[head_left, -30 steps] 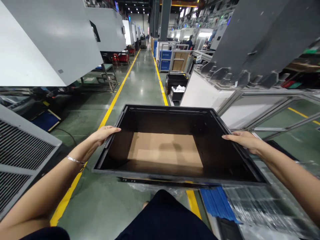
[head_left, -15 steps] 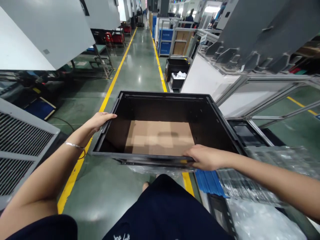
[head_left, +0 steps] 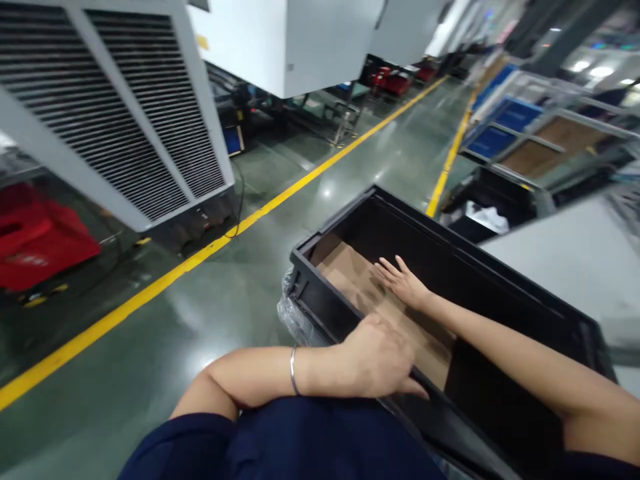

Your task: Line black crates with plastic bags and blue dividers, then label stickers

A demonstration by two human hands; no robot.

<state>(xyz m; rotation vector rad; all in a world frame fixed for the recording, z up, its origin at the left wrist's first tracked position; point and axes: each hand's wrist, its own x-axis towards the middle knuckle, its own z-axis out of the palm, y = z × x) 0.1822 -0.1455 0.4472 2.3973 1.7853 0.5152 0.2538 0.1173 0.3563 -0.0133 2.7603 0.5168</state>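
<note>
The hall was brightly and evenly lit from overhead. Pale glare spots lay on the glossy green floor (head_left: 320,193) just beyond the far corner of the black crate (head_left: 400,220), and lamps (head_left: 590,67) well behind the crate burned out to white. The crate's inside stayed dark, its right end in deep shadow. Motion blur smeared the racks (head_left: 540,133) behind the crate. Wide-lens distortion bent and tilted the louvred cabinet (head_left: 110,107) left of the crate.

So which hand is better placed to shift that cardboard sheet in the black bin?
Probably the right hand: it lies flat on the cardboard sheet inside the black bin. The left hand grips the near rim.
</note>
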